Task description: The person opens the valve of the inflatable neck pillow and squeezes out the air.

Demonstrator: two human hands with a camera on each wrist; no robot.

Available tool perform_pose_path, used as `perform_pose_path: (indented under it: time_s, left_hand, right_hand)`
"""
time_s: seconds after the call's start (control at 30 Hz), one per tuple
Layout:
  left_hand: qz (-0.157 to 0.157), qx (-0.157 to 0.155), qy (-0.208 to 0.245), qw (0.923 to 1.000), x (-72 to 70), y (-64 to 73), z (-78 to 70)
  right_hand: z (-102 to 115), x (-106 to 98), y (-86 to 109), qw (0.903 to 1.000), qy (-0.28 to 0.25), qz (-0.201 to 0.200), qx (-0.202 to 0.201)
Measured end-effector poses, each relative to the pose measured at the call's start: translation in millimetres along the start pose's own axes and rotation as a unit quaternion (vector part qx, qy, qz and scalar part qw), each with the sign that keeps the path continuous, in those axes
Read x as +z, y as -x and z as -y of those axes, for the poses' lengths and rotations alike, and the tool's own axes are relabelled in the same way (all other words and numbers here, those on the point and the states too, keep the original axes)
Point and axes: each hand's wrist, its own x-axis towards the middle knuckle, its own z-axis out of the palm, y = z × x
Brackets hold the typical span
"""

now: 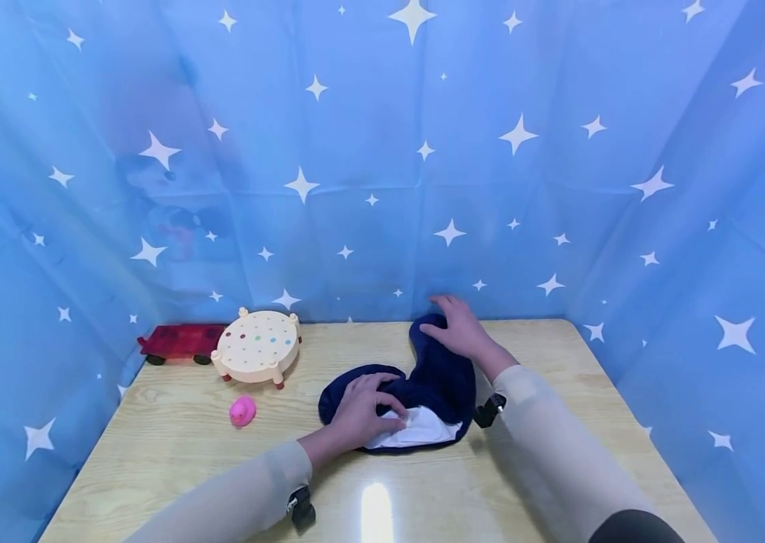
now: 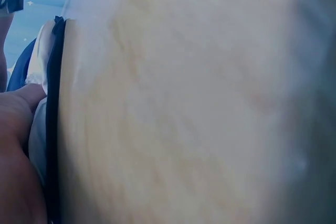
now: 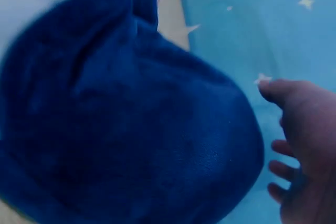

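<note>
A navy plush piece shaped like a U-shaped neck pillow (image 1: 446, 373) lies on the table, with a white inner part (image 1: 423, 427) showing along its near side. My left hand (image 1: 358, 413) rests on its left lobe, fingers over the navy cloth and thumb on the white part. In the left wrist view, the thumb (image 2: 32, 94) touches the white material. My right hand (image 1: 460, 328) is held at the far right lobe, thumb and fingers spread. The right wrist view shows this hand (image 3: 310, 140) beside the navy plush (image 3: 157, 124), a gap between them.
At the table's back left stands a red plaid toy cart (image 1: 182, 342) on black wheels. Beside it is a cream round toy (image 1: 256, 347) with coloured dots and short legs. A pink rubber duck (image 1: 243, 411) sits in front. A blue star-patterned curtain (image 1: 368, 151) surrounds the table (image 1: 172, 445).
</note>
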Motion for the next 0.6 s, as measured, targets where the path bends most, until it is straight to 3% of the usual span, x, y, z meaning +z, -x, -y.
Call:
perform_pose_path:
  time_s: [0.13, 0.27, 0.37, 0.6]
  left_hand:
    - [0.013, 0.001, 0.001, 0.9999, 3.5, 1.5, -0.6]
    - [0.015, 0.005, 0.003, 0.9999, 3.9, 1.0, -2.6]
    - [0.012, 0.006, 0.004, 0.9999, 3.4, 0.7, -3.0]
    - [-0.003, 0.009, -0.008, 0.9999, 2.0, 0.6, 1.1]
  right_hand:
    - [-7, 7, -5.4, 0.9968, 0.004, 0.079, 0.014]
    - [-10, 10, -6.2, 0.9937, -0.018, 0.108, 0.026]
    - [-8, 8, -4.9, 0.9945, -0.032, 0.098, 0.022]
    - [8, -7, 6.8, 0.9991, -0.028, 0.027, -0.016]
